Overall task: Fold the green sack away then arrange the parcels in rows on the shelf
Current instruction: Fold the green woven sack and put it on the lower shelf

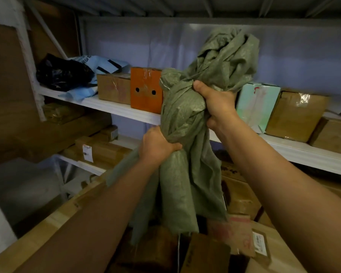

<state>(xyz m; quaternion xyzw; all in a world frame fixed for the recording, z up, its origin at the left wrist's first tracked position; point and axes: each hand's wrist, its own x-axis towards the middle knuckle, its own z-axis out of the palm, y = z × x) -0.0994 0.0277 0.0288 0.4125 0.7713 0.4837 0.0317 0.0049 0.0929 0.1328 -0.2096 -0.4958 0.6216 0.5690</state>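
Head view: white shelf (pixel 114 108) w/ orange box (pixel 146 90), brown boxes, black bag (pixel 63 72), pale wall behind. Green sack (pixel 187 123) bunched, held up in front of shelf; left hand (pixel 156 144) grip low, right hand (pixel 217 103) grip higher, both clenched on it.

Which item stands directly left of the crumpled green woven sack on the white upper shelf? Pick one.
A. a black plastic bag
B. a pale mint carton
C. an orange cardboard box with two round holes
C: the orange cardboard box with two round holes sits beside the crumpled green woven sack on the white upper shelf.
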